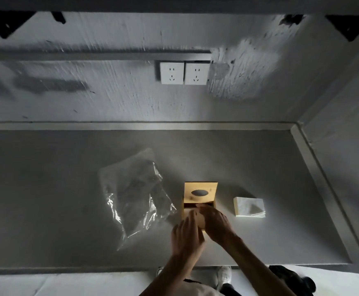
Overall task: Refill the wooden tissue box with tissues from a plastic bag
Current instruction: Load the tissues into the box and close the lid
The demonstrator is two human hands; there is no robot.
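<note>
Plastic bag (136,195) left of centre, limp and crinkly. Lower centre, wooden tissue box (200,192), rigid and probably light, best held by its side walls. Left hand (186,236) blurred at its near side, grip can't tell; right hand (215,221) fingers curl over its open end. Right: tissue stack (249,207), soft, pinch both sides.

Pale wooden tissue box (200,192): oval slot facing up, mid-worktop (46,210). Clear plastic bag (136,195): crumpled, lying flat just left of it. White tissue stack (249,207): squared, near its right side.
</note>
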